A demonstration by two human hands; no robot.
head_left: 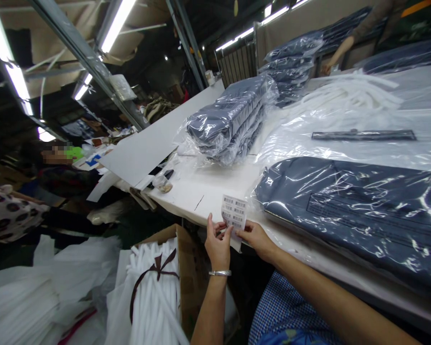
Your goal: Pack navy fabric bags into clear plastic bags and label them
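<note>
A small white sheet of barcode labels [234, 207] is held up over the table's near edge. My right hand [257, 238] pinches its lower right side between thumb and fingers. At the lower left edge of the sheet, my left hand [218, 244], with a silver bracelet at the wrist, has its thumb and curled fingers closed on the paper; the index finger points up. Just right of the sheet lies a dark blue padded item in a clear plastic bag [345, 201], flat on the table.
More bagged dark items [230, 115] are stacked farther back on the white table [215, 184]. White strips [352, 96] and a dark flat strip [362, 135] lie on plastic sheets at right. Below left, a cardboard box [190, 268] holds tied white tubes [154, 287]. Other people work nearby.
</note>
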